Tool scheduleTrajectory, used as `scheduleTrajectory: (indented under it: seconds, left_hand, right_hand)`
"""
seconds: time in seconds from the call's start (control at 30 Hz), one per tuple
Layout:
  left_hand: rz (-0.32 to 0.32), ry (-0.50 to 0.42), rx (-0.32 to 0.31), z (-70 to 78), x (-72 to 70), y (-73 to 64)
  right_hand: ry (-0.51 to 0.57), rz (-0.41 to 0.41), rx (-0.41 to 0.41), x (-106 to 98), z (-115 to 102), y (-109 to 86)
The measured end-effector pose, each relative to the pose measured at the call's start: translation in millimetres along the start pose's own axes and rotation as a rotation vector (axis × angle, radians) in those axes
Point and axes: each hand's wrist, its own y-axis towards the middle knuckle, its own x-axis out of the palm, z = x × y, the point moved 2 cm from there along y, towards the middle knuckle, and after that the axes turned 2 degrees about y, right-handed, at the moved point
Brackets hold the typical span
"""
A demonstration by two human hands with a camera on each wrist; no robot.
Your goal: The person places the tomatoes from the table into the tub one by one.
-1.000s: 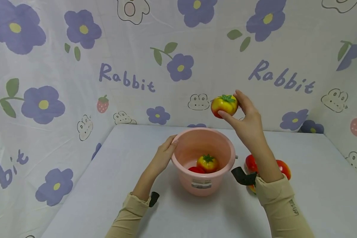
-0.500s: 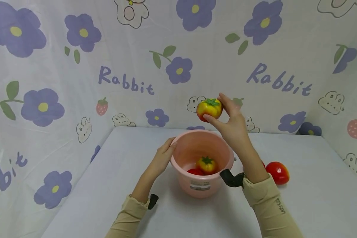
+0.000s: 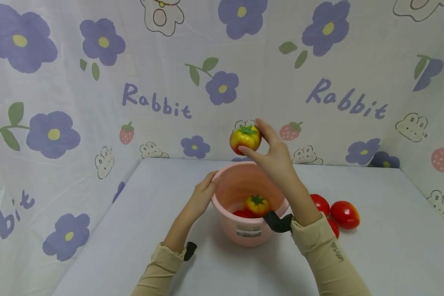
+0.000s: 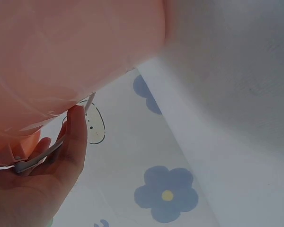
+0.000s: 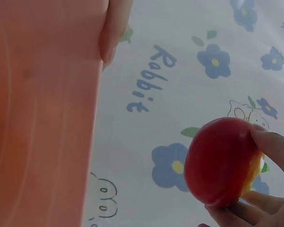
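My right hand (image 3: pixel 274 158) pinches a yellow-and-red tomato (image 3: pixel 246 137) with a green leafy top between thumb and fingers, held up above the far rim of a pink bucket (image 3: pixel 227 228). Its smooth red underside faces the camera in the right wrist view. At the bucket's left side, my left hand (image 3: pixel 201 196) grips the rim, thumb on top. In the left wrist view, its fingers (image 4: pixel 75 142) curl around beneath the rim by the bucket's thin handle (image 4: pixel 40 158). Inside the bucket lie another yellow-red tomato (image 3: pixel 257 206) and a red round piece (image 3: pixel 243 213), partly hidden by the front rim.
Several red fruits lie together on the white table (image 3: pixel 133 246) right of the bucket, among them a glossy red one (image 3: pixel 345 215); my right forearm partly covers the group. A flower-and-rabbit patterned cloth (image 3: pixel 163 61) hangs behind the table and along its sides.
My right hand has carried the tomato leftward, from right of the bucket to above its far rim, uncovering more red fruits on the table. The left hand has stayed on the rim.
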Motion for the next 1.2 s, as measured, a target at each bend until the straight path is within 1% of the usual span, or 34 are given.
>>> scheduleTrajectory:
  seconds: [0.17,0.33,0.57,0.8,1.03,1.2]
  left_hand:
    - [-0.003,0.004,0.006,-1.2,-0.1,0.2]
    - [-0.016,0.003,-0.002,-1.9,0.0,0.9]
    - [-0.020,0.005,-0.003,-2.1,0.4,0.7]
    - [-0.024,0.000,0.011,-2.5,0.7,0.6]
    - [-0.047,0.000,-0.005,-3.8,0.4,1.4]
    - [-0.053,0.005,-0.020,-3.8,0.9,1.0]
  right_hand:
    - [-0.003,-0.020,-0.002,3.7,-2.5,-0.6]
    - [-0.005,-0.043,-0.004,6.9,-3.3,-0.2]
    - [-0.017,-0.075,0.027,11.6,-2.7,0.2]
    - [-0.025,-0.096,0.030,13.8,-1.5,0.7]
    - [-0.035,-0.136,0.063,16.0,0.4,-1.0]
    - [-0.059,-0.165,0.062,16.0,1.9,-1.6]
